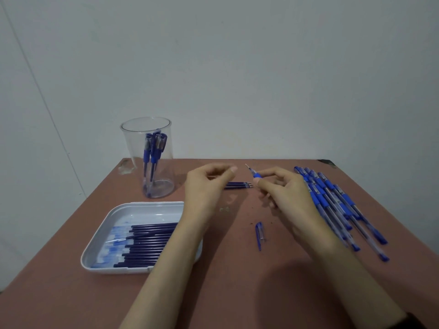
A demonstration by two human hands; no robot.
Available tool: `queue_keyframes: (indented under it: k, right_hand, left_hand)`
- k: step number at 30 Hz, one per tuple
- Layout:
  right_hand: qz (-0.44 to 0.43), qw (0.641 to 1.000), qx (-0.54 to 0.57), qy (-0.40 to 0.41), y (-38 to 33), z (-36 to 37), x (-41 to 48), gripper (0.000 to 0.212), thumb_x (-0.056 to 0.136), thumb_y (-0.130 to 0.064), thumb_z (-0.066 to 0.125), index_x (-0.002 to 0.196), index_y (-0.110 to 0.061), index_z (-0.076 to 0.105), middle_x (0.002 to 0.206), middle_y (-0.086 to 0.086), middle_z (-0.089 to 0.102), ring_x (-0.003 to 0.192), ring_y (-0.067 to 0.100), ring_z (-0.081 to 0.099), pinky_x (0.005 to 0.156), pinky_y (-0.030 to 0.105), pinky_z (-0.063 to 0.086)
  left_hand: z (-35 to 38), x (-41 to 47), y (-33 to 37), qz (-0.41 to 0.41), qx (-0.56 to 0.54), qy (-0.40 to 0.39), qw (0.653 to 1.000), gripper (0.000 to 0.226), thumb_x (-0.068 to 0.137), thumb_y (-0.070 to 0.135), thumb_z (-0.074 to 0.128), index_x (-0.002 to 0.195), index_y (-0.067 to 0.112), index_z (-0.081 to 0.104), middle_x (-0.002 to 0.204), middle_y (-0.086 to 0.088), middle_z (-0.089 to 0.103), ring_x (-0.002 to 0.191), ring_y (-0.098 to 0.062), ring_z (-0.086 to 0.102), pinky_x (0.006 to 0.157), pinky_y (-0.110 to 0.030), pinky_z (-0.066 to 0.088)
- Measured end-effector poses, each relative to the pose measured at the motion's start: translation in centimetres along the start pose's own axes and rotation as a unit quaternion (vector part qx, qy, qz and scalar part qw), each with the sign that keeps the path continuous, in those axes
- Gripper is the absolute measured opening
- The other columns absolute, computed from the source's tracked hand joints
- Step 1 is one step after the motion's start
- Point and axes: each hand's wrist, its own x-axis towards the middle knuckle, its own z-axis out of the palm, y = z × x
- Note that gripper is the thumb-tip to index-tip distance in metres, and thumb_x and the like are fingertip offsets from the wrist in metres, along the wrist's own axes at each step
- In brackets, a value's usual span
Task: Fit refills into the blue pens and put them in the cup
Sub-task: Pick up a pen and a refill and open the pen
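My right hand [285, 193] grips a blue pen [253, 173] near its grip, with the bare metal tip pointing up and to the left. My left hand [204, 186] hovers just left of that tip; its fingers are loosely curled and blurred, and nothing shows between them. Three dark blue refills [240, 185] lie on the table between my hands. A loose blue cap [260, 233] lies nearer to me. The clear plastic cup [164, 162] stands at the back left with a few capped blue pens [154, 148] upright inside. Several blue pens [337, 205] are piled at the right.
A white tray [133, 206] at the front left holds several dark refills [147, 243]; my left forearm crosses its right edge. The brown table [237, 269] ends at the pale wall just behind the cup.
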Motion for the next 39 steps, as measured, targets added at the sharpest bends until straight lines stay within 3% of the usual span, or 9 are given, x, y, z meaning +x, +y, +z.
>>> queue_keyframes:
  k: [3,7,16,19,23,27,31,34,39]
  right_hand:
    - [-0.007,1.000,-0.003,0.011,-0.1,-0.3,0.1,0.007,0.086,-0.016,0.069,0.086,-0.023,0.068,0.064,0.004,0.060,0.039,-0.002,0.047,0.043,0.018,0.034]
    - [-0.010,1.000,-0.007,0.017,-0.1,-0.3,0.1,0.009,0.086,-0.015,0.069,0.085,-0.024,0.067,0.063,0.003,0.060,0.038,-0.002,0.047,0.041,0.016,0.033]
    - [-0.014,1.000,-0.014,0.010,-0.2,-0.1,-0.1,0.008,0.086,-0.015,0.069,0.086,-0.023,0.068,0.063,0.003,0.061,0.038,-0.002,0.047,0.041,0.015,0.034]
    - [-0.013,1.000,-0.009,0.003,-0.2,-0.1,-0.1,0.007,0.086,-0.015,0.069,0.088,-0.021,0.068,0.064,0.004,0.061,0.039,-0.002,0.048,0.040,0.015,0.034]
    - [-0.023,0.999,0.004,-0.036,-0.3,0.0,-0.1,0.006,0.086,-0.019,0.069,0.086,-0.025,0.070,0.062,0.003,0.063,0.043,0.008,0.045,0.040,0.018,0.033]
    - [-0.049,0.995,0.002,-0.088,-0.3,0.2,-0.3,0.007,0.088,-0.019,0.067,0.090,-0.025,0.071,0.061,0.003,0.062,0.044,0.009,0.044,0.041,0.021,0.033]
    - [-0.048,0.995,-0.001,-0.092,-0.3,0.2,-0.3,0.008,0.088,-0.017,0.068,0.092,-0.023,0.071,0.062,0.004,0.062,0.044,0.006,0.045,0.040,0.016,0.034]
    - [-0.050,0.994,-0.020,-0.098,-0.3,0.2,-0.4,0.008,0.087,-0.015,0.068,0.093,-0.020,0.071,0.061,0.004,0.062,0.043,0.003,0.045,0.042,0.014,0.035]
    - [-0.048,0.994,-0.026,-0.096,-0.1,0.2,-0.3,0.008,0.087,-0.016,0.068,0.092,-0.021,0.071,0.062,0.005,0.061,0.044,0.004,0.046,0.044,0.016,0.037]
  left_hand:
    - [0.9,-0.6,-0.6,0.044,0.183,-0.083,0.979,0.005,0.080,0.015,0.073,0.085,0.016,0.075,0.067,0.007,0.066,0.054,0.004,0.056,0.055,-0.007,0.040]
    - [1.6,-1.2,-1.5,0.091,0.396,-0.153,0.901,0.009,0.082,0.021,0.068,0.088,0.024,0.075,0.079,0.006,0.069,0.075,-0.010,0.060,0.067,-0.020,0.043]
    - [1.4,-1.2,-1.6,0.082,0.408,-0.211,0.885,0.019,0.081,0.016,0.069,0.099,0.023,0.073,0.090,0.005,0.069,0.083,-0.010,0.061,0.078,-0.027,0.050]
    - [1.1,-0.9,-1.2,0.058,0.348,-0.175,0.919,0.025,0.082,0.017,0.069,0.106,0.020,0.071,0.097,0.004,0.070,0.077,-0.004,0.058,0.068,-0.011,0.041]
    - [0.5,-0.5,0.2,-0.007,0.087,-0.075,0.993,0.009,0.089,0.021,0.064,0.089,0.020,0.073,0.083,0.001,0.072,0.060,0.000,0.057,0.054,-0.010,0.042]
    - [0.2,-0.6,0.7,-0.059,-0.043,-0.089,0.993,0.008,0.086,0.023,0.066,0.087,0.018,0.073,0.090,0.001,0.073,0.083,-0.009,0.067,0.061,-0.019,0.045]
    - [0.0,-0.3,0.8,-0.095,-0.138,-0.036,0.985,0.007,0.084,0.020,0.067,0.086,0.014,0.070,0.071,0.005,0.065,0.074,-0.011,0.059,0.061,-0.020,0.046]
    - [-0.5,0.1,1.2,-0.096,-0.243,0.006,0.965,0.006,0.090,0.019,0.060,0.093,0.014,0.061,0.085,-0.005,0.071,0.076,-0.014,0.066,0.066,-0.022,0.055]
    - [-0.9,0.0,1.2,-0.078,-0.262,-0.027,0.962,0.017,0.088,0.006,0.061,0.103,0.015,0.058,0.093,-0.013,0.073,0.083,-0.018,0.070,0.074,-0.023,0.057]
